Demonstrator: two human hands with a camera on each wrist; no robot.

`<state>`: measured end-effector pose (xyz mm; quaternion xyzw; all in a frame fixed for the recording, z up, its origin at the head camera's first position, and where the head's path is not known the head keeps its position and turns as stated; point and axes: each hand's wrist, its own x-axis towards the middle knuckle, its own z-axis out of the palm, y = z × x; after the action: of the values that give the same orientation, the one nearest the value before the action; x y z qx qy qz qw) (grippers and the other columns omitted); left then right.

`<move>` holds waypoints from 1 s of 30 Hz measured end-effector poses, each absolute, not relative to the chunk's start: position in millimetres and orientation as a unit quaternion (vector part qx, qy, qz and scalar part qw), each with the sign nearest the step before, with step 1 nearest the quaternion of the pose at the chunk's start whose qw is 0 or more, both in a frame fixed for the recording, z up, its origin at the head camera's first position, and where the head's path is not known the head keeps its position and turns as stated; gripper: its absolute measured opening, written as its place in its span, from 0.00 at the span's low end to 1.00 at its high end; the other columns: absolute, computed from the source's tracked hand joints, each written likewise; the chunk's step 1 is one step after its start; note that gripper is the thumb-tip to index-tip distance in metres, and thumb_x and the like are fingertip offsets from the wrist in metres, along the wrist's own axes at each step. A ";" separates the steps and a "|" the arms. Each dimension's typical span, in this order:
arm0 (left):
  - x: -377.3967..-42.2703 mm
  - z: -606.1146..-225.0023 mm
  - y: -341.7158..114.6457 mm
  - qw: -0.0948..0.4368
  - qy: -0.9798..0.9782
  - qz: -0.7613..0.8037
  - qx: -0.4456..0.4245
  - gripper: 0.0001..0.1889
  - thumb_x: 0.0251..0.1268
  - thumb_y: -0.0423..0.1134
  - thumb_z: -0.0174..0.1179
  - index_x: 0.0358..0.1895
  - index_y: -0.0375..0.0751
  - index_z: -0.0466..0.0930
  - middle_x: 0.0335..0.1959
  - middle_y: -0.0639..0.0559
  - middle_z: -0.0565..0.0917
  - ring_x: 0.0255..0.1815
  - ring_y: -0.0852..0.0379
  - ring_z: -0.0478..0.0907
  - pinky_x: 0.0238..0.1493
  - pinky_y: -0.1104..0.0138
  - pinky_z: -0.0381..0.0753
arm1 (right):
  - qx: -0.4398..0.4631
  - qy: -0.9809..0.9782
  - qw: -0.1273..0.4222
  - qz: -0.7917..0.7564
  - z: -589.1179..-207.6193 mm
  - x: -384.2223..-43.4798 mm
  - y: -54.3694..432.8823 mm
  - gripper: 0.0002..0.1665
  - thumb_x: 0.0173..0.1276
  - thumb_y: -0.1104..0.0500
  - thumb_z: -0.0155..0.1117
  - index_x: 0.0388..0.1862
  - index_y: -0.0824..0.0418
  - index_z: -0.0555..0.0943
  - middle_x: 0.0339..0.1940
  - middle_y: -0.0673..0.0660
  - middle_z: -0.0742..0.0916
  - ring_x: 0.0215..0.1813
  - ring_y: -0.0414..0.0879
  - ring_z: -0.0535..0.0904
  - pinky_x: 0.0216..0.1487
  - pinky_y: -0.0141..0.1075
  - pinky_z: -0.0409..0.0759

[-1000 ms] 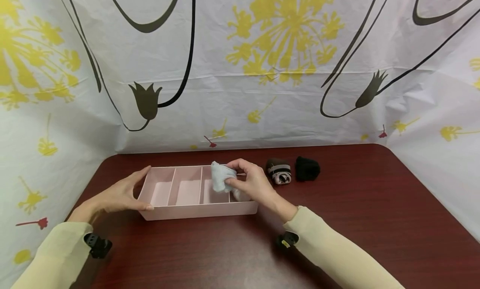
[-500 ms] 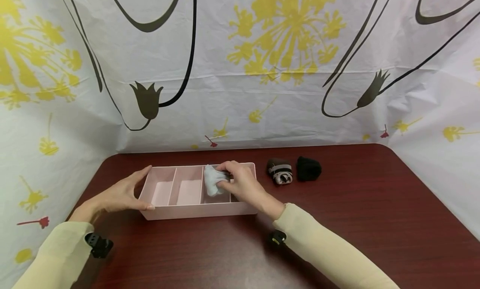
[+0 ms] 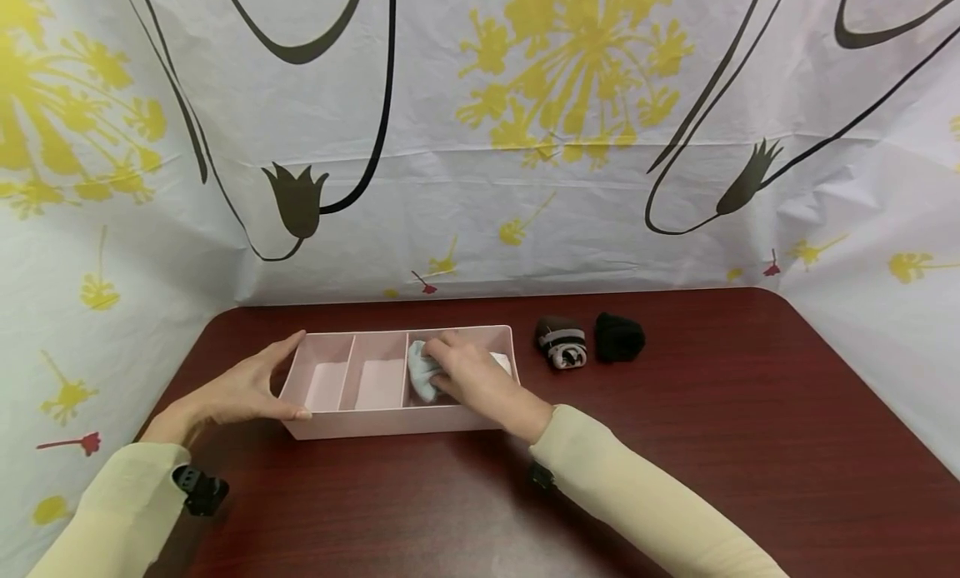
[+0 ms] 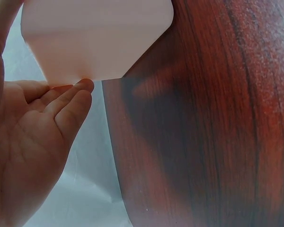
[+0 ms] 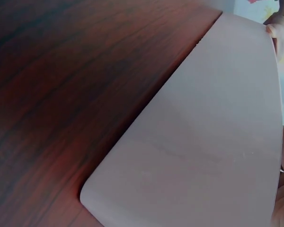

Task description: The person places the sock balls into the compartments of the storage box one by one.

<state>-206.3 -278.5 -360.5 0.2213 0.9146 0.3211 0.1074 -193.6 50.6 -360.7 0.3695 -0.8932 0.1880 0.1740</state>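
A pale pink divided tray (image 3: pixel 390 422) lies on the dark red table (image 3: pixel 675 445). My left hand (image 3: pixel 255 386) holds its left end, thumb along the front and fingers (image 4: pixel 68 101) straight against the wall (image 4: pixel 94 38). Inside the third compartment my right hand (image 3: pixel 465 376) grips a light blue rolled sock (image 3: pixel 422 373) and presses it down. Something white (image 3: pixel 501 362) shows in the rightmost compartment behind that hand. The right wrist view shows only the tray's outer wall (image 5: pixel 203 142) and table.
Two more rolled socks lie right of the tray: a brown and white one (image 3: pixel 561 343) and a black one (image 3: pixel 618 337). A flowered white sheet (image 3: pixel 480 145) walls the table's back and sides. The two left compartments (image 3: pixel 352 382) hold nothing.
My right hand carried the blue sock leftward and down from above the tray's rim into the third compartment. The left hand and tray stayed still.
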 end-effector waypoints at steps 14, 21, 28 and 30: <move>-207.4 -361.2 -278.0 0.103 0.916 0.316 0.226 0.61 0.39 0.49 0.75 0.74 0.33 0.43 0.71 0.28 0.52 0.69 0.31 0.51 0.61 0.37 0.55 | 0.372 -0.914 0.132 0.091 -358.4 -195.8 42.7 0.14 0.51 0.66 0.70 0.37 0.59 0.80 0.37 0.53 0.81 0.44 0.47 0.77 0.41 0.36 0.77; -206.1 -361.2 -278.6 0.114 0.914 0.324 0.214 0.61 0.40 0.49 0.75 0.75 0.36 0.42 0.71 0.29 0.52 0.69 0.33 0.52 0.61 0.37 0.56 | 0.365 -0.925 0.095 0.051 -356.9 -197.3 39.0 0.11 0.53 0.64 0.70 0.36 0.56 0.80 0.36 0.52 0.81 0.43 0.45 0.77 0.38 0.34 0.77; -206.0 -361.8 -278.1 0.114 0.915 0.324 0.212 0.61 0.40 0.49 0.75 0.75 0.35 0.42 0.71 0.29 0.52 0.69 0.33 0.52 0.60 0.36 0.57 | 0.371 -0.925 0.083 0.030 -356.2 -197.9 38.6 0.13 0.54 0.62 0.69 0.40 0.57 0.81 0.40 0.52 0.82 0.48 0.45 0.78 0.44 0.34 0.77; -205.6 -362.3 -278.2 0.115 0.915 0.324 0.211 0.61 0.40 0.49 0.75 0.75 0.35 0.42 0.71 0.29 0.51 0.69 0.32 0.52 0.60 0.36 0.57 | 0.374 -0.923 0.083 0.030 -356.8 -198.0 38.8 0.13 0.54 0.62 0.69 0.40 0.57 0.80 0.40 0.53 0.82 0.47 0.45 0.78 0.44 0.34 0.77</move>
<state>-205.6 -278.2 -362.3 0.2110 0.9149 0.3245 0.1151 -198.0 38.8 -356.8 0.3736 -0.9233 0.0300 0.0835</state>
